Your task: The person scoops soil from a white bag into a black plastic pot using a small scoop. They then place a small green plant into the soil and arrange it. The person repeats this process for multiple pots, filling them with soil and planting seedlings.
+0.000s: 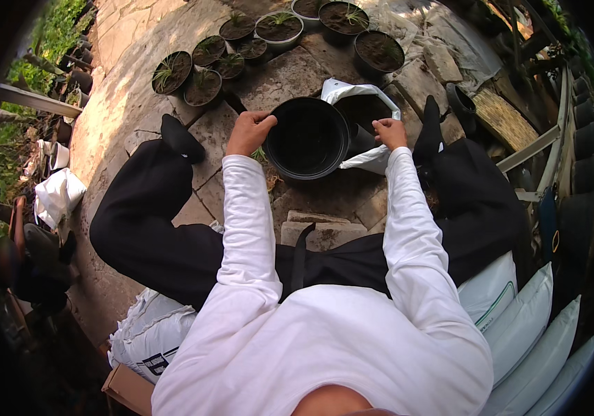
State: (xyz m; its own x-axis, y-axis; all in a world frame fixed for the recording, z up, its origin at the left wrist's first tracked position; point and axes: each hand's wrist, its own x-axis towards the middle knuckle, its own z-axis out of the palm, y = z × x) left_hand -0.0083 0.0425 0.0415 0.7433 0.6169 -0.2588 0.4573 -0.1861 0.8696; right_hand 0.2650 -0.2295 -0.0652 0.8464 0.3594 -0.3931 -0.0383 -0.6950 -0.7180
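Observation:
My left hand [251, 132] grips the left rim of a black plastic pot [307, 139], thumb over the edge. The pot's mouth faces up and its inside looks dark. Close against its right side stands an open white plastic bag [362, 89] with a rolled-down edge and dark contents. My right hand [391, 133] is at the bag's right edge, fingers curled over the opening. Just left of those fingers is a small dark container [362, 141], partly inside the bag. Whether the fingers hold this container or the bag's edge cannot be told.
Several potted seedlings [172, 73] in soil form an arc on the paving beyond. Bricks [323, 234] lie between my legs. Filled white sacks [515, 322] stack at my right; another sack [151, 333] and a cardboard box [128, 387] are at my left. An empty dark pot [460, 104] lies near my right foot.

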